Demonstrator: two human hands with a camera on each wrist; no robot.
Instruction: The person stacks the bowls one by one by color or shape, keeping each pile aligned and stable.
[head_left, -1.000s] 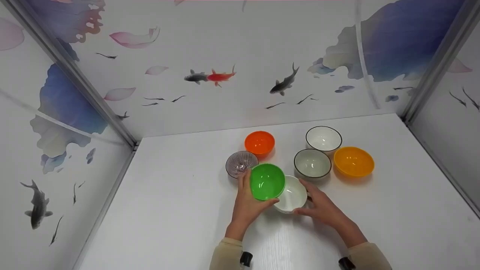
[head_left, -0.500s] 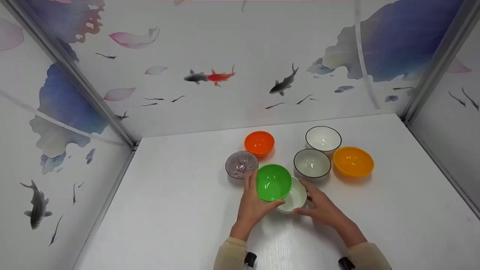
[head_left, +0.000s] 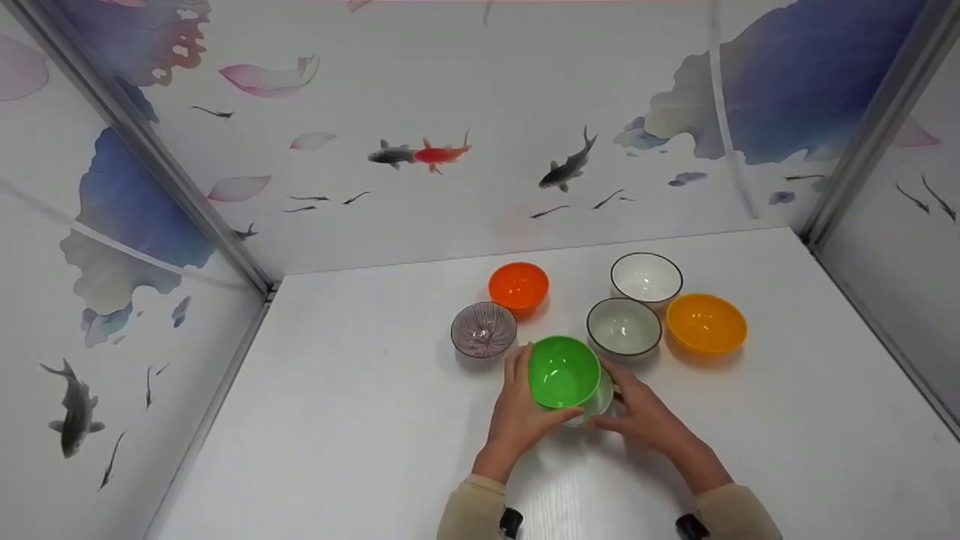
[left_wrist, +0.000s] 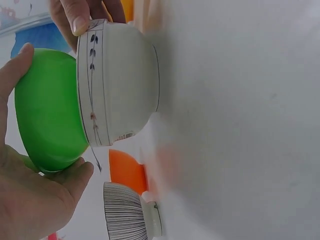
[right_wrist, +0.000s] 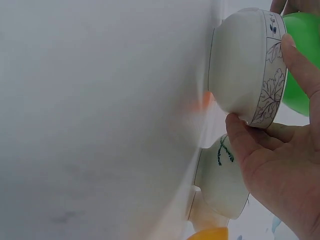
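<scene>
My left hand [head_left: 517, 420] grips a green bowl [head_left: 564, 372] by its sides, thumb in front and fingers behind. The green bowl hangs over the mouth of a white bowl [head_left: 602, 401] and covers most of it in the head view. In the left wrist view the green bowl [left_wrist: 50, 110] looks tilted, its lower part at the rim of the white bowl [left_wrist: 125, 80], which has a leaf-patterned band. The white bowl stands on the table, and my right hand [head_left: 649, 416] holds its right side between thumb and fingers. Whether the two bowls touch I cannot tell.
Behind the hands stand an orange bowl [head_left: 519, 286] and a striped purplish bowl [head_left: 484, 330] on the left. A grey-green bowl [head_left: 624, 327], a dark-rimmed white bowl [head_left: 646, 277] and a yellow bowl [head_left: 706, 324] are grouped at right. Patterned walls enclose the white table [head_left: 337, 420].
The left hand has carried the green bowl to the right and slightly nearer, from beside the white bowl to over it. My right hand and the white bowl have stayed in place.
</scene>
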